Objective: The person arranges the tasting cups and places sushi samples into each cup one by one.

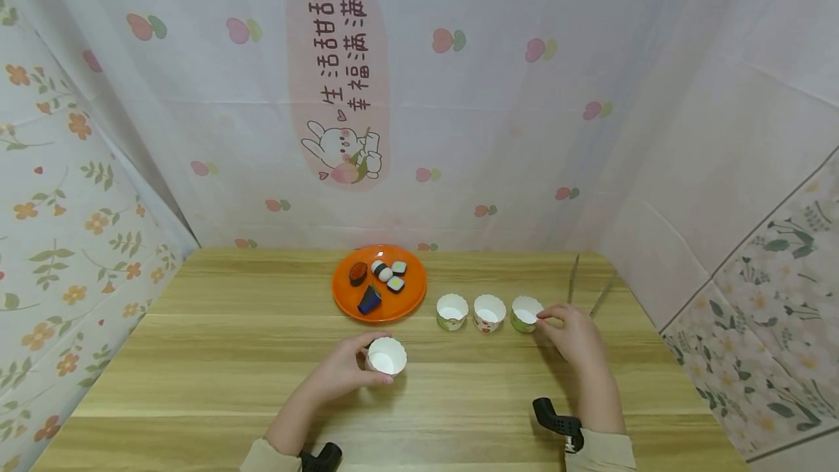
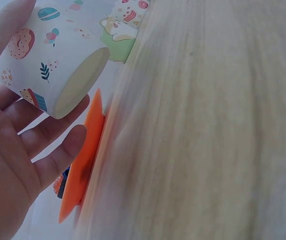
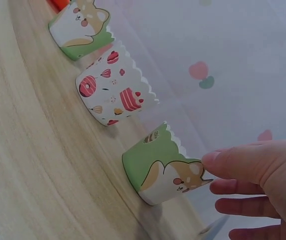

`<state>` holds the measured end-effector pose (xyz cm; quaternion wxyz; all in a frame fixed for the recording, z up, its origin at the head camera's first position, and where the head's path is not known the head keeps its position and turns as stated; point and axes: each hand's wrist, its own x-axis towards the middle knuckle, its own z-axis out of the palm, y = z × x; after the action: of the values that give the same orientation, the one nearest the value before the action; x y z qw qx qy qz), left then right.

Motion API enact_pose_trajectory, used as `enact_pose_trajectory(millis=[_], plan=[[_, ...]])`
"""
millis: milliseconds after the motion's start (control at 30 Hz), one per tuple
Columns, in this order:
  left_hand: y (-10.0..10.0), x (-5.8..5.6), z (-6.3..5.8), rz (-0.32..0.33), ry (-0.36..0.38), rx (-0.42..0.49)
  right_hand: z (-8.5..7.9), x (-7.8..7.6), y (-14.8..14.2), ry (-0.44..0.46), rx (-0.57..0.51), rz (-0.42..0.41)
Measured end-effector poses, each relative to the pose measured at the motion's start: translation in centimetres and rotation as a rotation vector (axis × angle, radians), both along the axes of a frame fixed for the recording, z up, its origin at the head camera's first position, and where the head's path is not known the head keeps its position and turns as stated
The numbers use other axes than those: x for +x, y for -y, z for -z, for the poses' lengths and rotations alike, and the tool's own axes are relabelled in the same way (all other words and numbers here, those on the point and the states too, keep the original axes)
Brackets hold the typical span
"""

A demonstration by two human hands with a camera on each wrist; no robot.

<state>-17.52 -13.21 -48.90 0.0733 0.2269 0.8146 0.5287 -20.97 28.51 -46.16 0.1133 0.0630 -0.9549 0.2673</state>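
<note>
My left hand (image 1: pixel 350 366) holds a white paper baking cup (image 2: pixel 58 55), printed with donuts and sweets, between thumb and fingers. The cup is raised off the table, its open mouth facing up in the head view. At the right, my right hand (image 1: pixel 573 333) pinches the scalloped rim of a green paper baking cup (image 3: pixel 165 167) with a dog print, which stands upright on the table. Left of it in the row are a white baking cup with red sweets (image 1: pixel 489 314) and another green dog-print baking cup (image 1: pixel 451 312).
An orange plate (image 1: pixel 344 303) with several toy sushi pieces (image 1: pixel 382 270) lies toward the back of the wooden table (image 1: pixel 216 355). Two thin pointed strips (image 1: pixel 573 279) lie behind my right hand. Printed cloth (image 1: pixel 511 137) hangs at the back and sides.
</note>
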Motion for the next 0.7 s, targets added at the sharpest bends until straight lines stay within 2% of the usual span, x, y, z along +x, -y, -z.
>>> enact_pose_trajectory(millis=[367,700], plan=[[0.0,0.0,-0.2,0.002,0.013,0.013,-0.6,0.2,0.3,-0.021,0.019,-0.003],[0.0,0.0,-0.2,0.001,0.015,0.017,-2.1,0.6,1.3,-0.033,0.030,-0.006]])
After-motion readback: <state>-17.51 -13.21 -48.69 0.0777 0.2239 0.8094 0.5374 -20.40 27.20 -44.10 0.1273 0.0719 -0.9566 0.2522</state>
